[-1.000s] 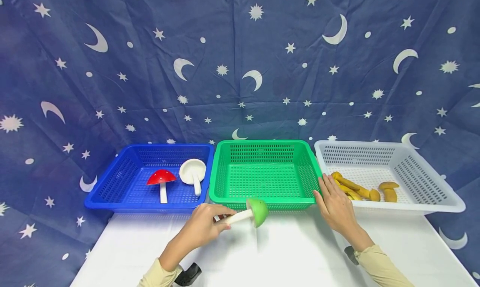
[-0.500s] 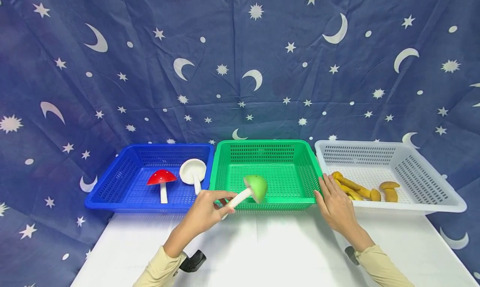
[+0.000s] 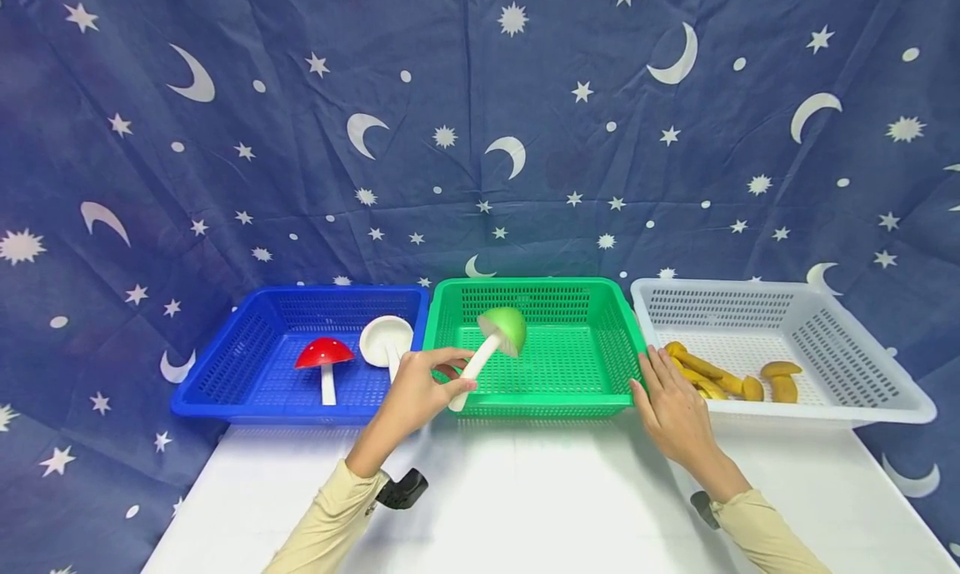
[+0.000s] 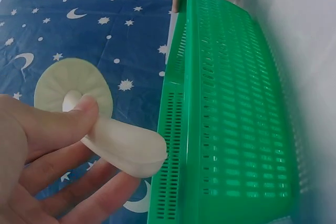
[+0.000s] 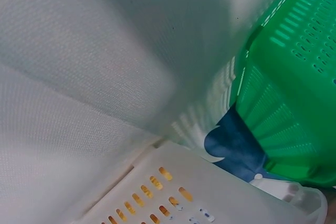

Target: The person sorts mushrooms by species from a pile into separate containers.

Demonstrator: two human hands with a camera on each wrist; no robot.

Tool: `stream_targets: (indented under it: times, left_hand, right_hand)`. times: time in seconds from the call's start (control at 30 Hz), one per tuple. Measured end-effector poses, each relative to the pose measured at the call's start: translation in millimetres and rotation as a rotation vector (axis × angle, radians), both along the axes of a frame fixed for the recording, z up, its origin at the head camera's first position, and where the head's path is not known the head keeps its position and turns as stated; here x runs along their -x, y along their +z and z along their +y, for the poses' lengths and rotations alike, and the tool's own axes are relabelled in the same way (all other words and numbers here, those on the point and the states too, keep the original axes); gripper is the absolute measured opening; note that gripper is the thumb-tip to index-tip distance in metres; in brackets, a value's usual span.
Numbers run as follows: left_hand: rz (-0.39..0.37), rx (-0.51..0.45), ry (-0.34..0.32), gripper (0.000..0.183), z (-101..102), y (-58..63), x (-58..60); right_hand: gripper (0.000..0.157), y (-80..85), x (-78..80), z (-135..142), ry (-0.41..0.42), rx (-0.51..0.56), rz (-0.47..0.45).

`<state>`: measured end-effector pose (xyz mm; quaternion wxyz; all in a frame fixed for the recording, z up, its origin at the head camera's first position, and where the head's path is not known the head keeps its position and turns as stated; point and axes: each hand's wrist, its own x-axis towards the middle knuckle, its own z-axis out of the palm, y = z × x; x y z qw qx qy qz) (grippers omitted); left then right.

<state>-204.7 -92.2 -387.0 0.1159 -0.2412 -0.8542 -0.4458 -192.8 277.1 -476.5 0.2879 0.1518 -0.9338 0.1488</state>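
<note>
My left hand (image 3: 423,391) pinches the white stem of a toy mushroom with a green cap (image 3: 507,329), tilted cap-up over the front left of the green basket (image 3: 555,401). In the left wrist view, thumb and fingers close around the stem (image 4: 126,148), and the pale underside of the cap (image 4: 73,85) faces the camera. My right hand (image 3: 675,411) rests with straight fingers on the right front corner of the green basket, beside the white basket (image 3: 817,416). Only a sliver of that hand shows in the right wrist view.
At left, a blue basket (image 3: 285,411) holds a red-capped mushroom (image 3: 324,354) and a white mushroom (image 3: 386,341). Several yellow-brown mushrooms (image 3: 705,370) lie in the white basket. Behind the baskets hangs a blue star-and-moon cloth (image 3: 480,124). A white cloth (image 3: 525,499) covers the table.
My left hand has lifted the green-capped mushroom from in front of the green basket up and forward over it, tipping the cap upward. The right hand stays at the basket corner.
</note>
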Motion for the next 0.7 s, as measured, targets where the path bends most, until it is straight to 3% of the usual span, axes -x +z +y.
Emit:
stream_targets:
  times: [0.7]
  left_hand:
    - [-0.201,-0.107,0.134,0.037,13.9,-11.4,42.0]
  right_hand:
    - [0.049,-1.2,2.1,0.8,0.003,0.001,0.003]
